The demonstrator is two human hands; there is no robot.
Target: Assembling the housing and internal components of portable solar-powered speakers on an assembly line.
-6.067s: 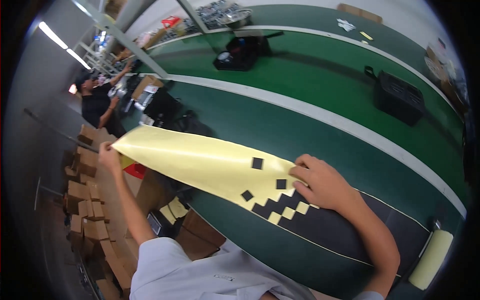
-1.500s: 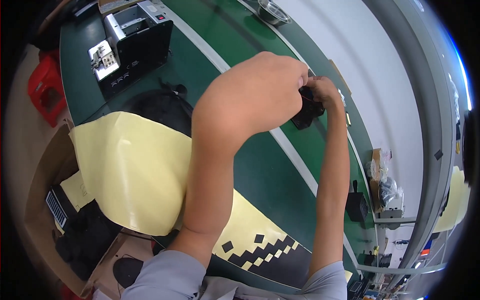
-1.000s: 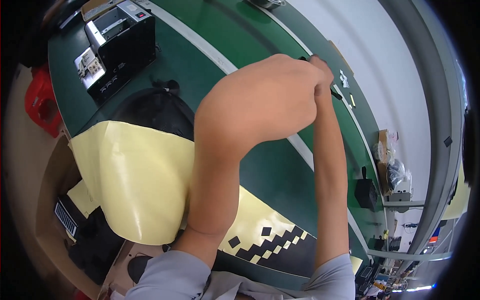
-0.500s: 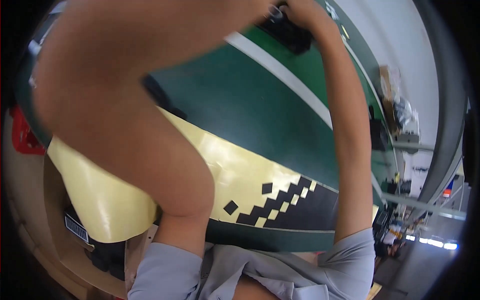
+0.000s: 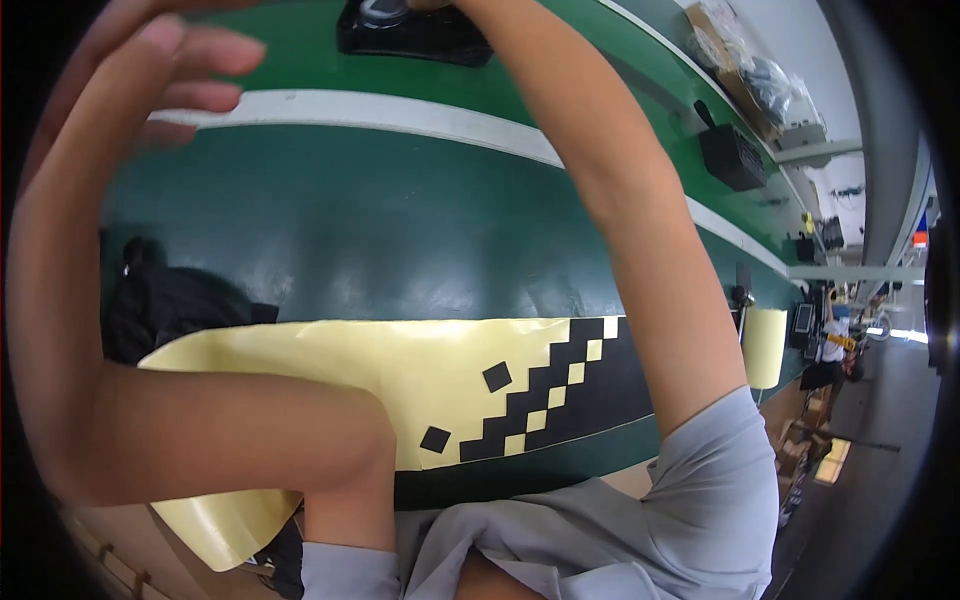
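Note:
My left hand [image 5: 190,85] is raised at the upper left, its fingers stretched apart and holding nothing. Only a sliver of my right hand [image 5: 432,4] shows at the top edge, so its grip is hidden. It is at a glossy black object [image 5: 430,45] with a dark rounded part [image 5: 383,10] on top, lying on the bright green shelf [image 5: 270,60]. Below my arms, a pale yellow sheet [image 5: 430,370] with black squares and a black stepped end lies along the dark green table [image 5: 400,230]. Its left end curls over the near edge.
Dark crumpled fabric [image 5: 180,305] lies at the table's left. A white strip [image 5: 330,108] divides table and shelf. At the right stand a black box [image 5: 732,155], a carton with clear plastic bags [image 5: 765,85] and a pale yellow roll [image 5: 765,350]. A person [image 5: 833,345] is far off.
My view has turned, so the table now runs level. My left arm has swung from the top to the left, its hand now spread. My right hand remains by the black object, now farther left in view.

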